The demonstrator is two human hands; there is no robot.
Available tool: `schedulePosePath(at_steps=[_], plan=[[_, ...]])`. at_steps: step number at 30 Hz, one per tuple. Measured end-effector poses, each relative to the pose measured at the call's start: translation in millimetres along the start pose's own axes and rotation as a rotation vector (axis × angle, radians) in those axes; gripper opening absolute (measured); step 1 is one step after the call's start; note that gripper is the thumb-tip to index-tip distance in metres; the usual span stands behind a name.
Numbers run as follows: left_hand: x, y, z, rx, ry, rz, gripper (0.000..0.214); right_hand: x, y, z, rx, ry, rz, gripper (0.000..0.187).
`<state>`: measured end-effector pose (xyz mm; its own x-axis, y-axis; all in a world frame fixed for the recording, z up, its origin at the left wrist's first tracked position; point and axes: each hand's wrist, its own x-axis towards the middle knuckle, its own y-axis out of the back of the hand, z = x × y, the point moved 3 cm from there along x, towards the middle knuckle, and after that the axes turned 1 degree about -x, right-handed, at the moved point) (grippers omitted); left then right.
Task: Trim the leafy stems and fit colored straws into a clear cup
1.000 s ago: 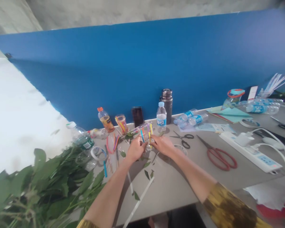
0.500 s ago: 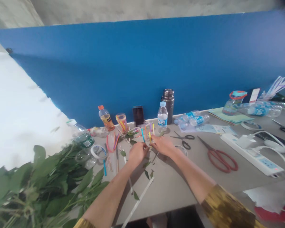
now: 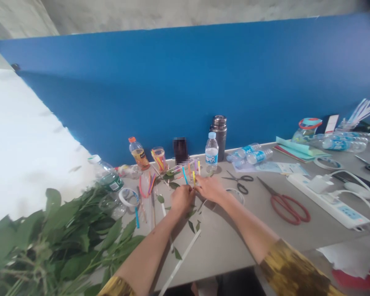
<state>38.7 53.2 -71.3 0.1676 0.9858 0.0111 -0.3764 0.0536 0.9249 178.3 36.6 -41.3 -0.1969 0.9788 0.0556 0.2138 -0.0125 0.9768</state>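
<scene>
My left hand [image 3: 182, 199] is closed in a pinch at the middle of the table, its fingertips meeting those of my right hand [image 3: 210, 190]. The right hand is also closed, its fingers bent downward. Whatever they pinch is hidden behind the fingers. Just beyond the fingertips stand short pieces of coloured drinking straw: a blue straw piece [image 3: 185, 176], a yellow straw piece [image 3: 194, 177], and a second yellow straw piece [image 3: 199, 166] farther back. Cut green leaves [image 3: 191, 226] and a white strip [image 3: 180, 262] lie on the table in front of my hands.
Leafy branches [image 3: 64, 234] cover the left side. Behind stand an orange-capped bottle [image 3: 139, 154], a cup of straws [image 3: 159, 159], a water bottle [image 3: 211, 153] and a dark thermos [image 3: 220, 137]. To the right lie black scissors [image 3: 242, 186], red-handled scissors [image 3: 288, 207] and a power strip [image 3: 329, 201].
My left hand has shifted slightly right, closer against my right hand, which has barely moved. At the back right, the pale green paper now has a raised edge.
</scene>
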Motion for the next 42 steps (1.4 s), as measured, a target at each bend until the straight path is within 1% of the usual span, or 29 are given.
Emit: schedulePosePath(at_steps=[4,9,14,16,22,28,31,35,42], plan=[[-1.0,0.3,-0.3,-0.019,0.004,0.000,0.032,2.1,0.3,-1.5,-0.005,0.004,-0.003,0.035],[0.6,-0.9,-2.0,-0.010,0.009,0.005,0.031,4.1,-1.1,-3.2,-0.022,-0.001,-0.022,0.044],[2.2,-1.5,-2.4,-0.004,0.022,0.005,0.032,7.0,-1.8,-4.2,-0.028,-0.009,-0.057,0.032],[2.3,-0.8,-1.9,0.009,0.031,0.005,0.033,8.0,-1.4,-4.9,-0.030,-0.016,-0.068,0.030],[2.7,1.4,-0.3,0.018,0.050,-0.018,0.032,8.1,-0.8,-6.6,-0.021,-0.022,-0.077,0.034],[0.2,4.0,2.5,-0.002,0.051,-0.027,0.034,7.7,-3.2,-4.8,-0.006,-0.016,-0.086,0.029],[-0.3,3.0,2.4,-0.021,0.058,-0.017,0.034,7.5,-5.0,-3.7,0.005,-0.011,-0.087,0.027],[1.5,-0.1,0.4,-0.043,0.073,-0.011,0.035,6.7,-6.4,-3.4,0.020,-0.011,-0.089,0.028],[3.7,-1.8,-2.5,-0.059,0.105,-0.011,0.028,3.2,-6.5,-5.4,0.052,-0.029,-0.078,0.028]])
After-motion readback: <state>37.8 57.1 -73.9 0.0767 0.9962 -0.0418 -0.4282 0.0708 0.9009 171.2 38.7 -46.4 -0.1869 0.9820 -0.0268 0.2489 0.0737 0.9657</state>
